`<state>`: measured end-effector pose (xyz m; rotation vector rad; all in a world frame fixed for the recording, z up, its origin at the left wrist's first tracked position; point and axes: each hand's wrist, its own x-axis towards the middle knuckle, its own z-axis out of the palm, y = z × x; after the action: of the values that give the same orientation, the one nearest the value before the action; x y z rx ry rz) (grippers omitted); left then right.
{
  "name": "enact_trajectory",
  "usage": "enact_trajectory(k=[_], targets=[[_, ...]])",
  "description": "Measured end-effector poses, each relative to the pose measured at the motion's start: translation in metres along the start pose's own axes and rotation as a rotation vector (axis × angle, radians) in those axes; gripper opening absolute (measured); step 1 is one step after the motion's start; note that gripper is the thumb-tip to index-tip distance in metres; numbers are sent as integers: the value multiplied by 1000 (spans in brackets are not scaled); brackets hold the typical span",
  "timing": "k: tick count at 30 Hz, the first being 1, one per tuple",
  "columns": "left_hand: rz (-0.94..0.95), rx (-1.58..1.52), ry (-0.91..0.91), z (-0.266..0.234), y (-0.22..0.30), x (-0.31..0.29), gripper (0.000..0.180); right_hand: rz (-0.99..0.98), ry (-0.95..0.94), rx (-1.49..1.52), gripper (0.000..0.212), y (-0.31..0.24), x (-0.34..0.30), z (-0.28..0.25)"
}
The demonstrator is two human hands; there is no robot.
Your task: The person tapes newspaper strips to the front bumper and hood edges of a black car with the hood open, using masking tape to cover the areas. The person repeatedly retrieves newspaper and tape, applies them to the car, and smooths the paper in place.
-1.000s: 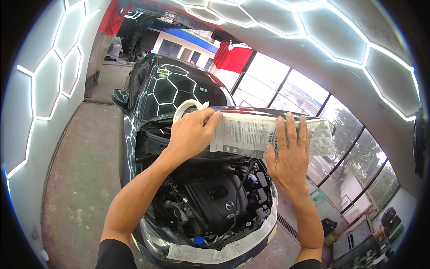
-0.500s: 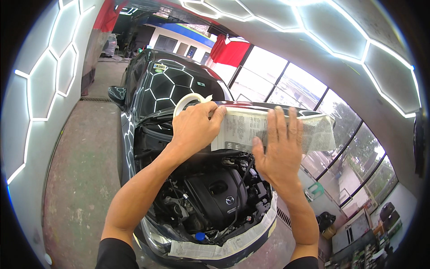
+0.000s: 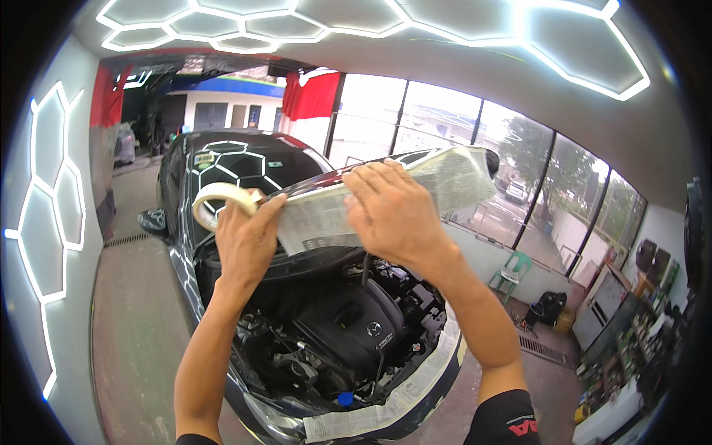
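Note:
My left hand (image 3: 247,245) is closed on a roll of cream masking tape (image 3: 201,211), beside the left end of a newspaper strip (image 3: 302,222). That strip hangs from the front edge of the raised car hood (image 3: 324,180), with pale tape along its top. My right hand (image 3: 400,211) is bent over the middle of this edge, fingers close together on the paper and tape. Past it, the far right end of the paper bulges around the hood corner. Part of the strip is hidden behind my right hand.
Below the hood lies the engine bay with a black engine cover (image 3: 356,322) and a blue cap (image 3: 345,399). More newspaper (image 3: 393,415) lines the front bumper. A green chair (image 3: 512,273) and a cluttered shelf (image 3: 630,348) stand at the right.
The view has shifted, so the car sits further left. My right hand has gone from flat with spread fingers to curled over the hood edge. The tape roll stays in my left hand.

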<state>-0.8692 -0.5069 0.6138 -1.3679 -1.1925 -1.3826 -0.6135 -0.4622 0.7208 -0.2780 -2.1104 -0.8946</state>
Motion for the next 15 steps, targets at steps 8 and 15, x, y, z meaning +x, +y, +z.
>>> enact_trajectory(k=[8, 15], targets=[[-263, -412, -58, 11, -4, -5, 22, 52, 1, 298, 42, 113, -37, -46], [-373, -560, -116, 21, -18, -10, 20, 292, 128, 419, 51, 200, -66, -42]])
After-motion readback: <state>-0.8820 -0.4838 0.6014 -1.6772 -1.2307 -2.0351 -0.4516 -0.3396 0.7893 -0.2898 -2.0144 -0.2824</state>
